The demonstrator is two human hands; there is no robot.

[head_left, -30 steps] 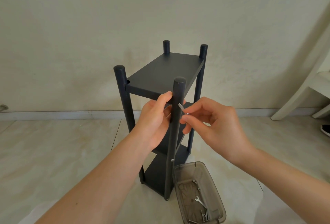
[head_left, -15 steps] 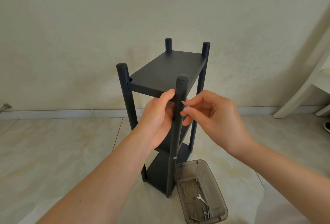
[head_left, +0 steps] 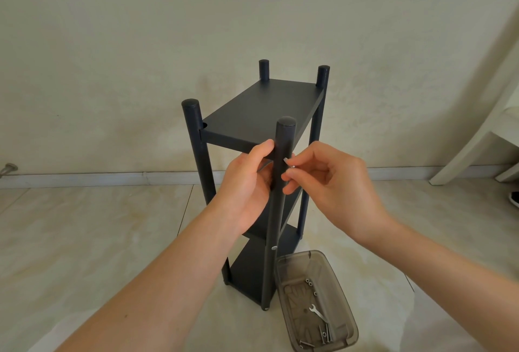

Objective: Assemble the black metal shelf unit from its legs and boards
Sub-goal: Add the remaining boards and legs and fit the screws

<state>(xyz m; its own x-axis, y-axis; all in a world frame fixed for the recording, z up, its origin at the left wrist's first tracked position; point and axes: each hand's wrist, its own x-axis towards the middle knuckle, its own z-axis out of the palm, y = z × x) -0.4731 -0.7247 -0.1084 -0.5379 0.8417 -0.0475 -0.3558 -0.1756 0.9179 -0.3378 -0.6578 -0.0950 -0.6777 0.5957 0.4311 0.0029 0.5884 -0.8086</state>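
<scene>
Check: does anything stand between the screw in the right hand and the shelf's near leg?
Nothing visible does. The right hand pinches the screw right at the near leg; the left hand holds the top board from the leg's other side.

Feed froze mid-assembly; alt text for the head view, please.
The right hand pinches a small silver screw against the nearest leg of an upright black shelf unit, level with its top board, while the left hand grips that leg. A translucent plastic box holding a wrench and loose screws sits on the floor beside the unit's base.
</scene>
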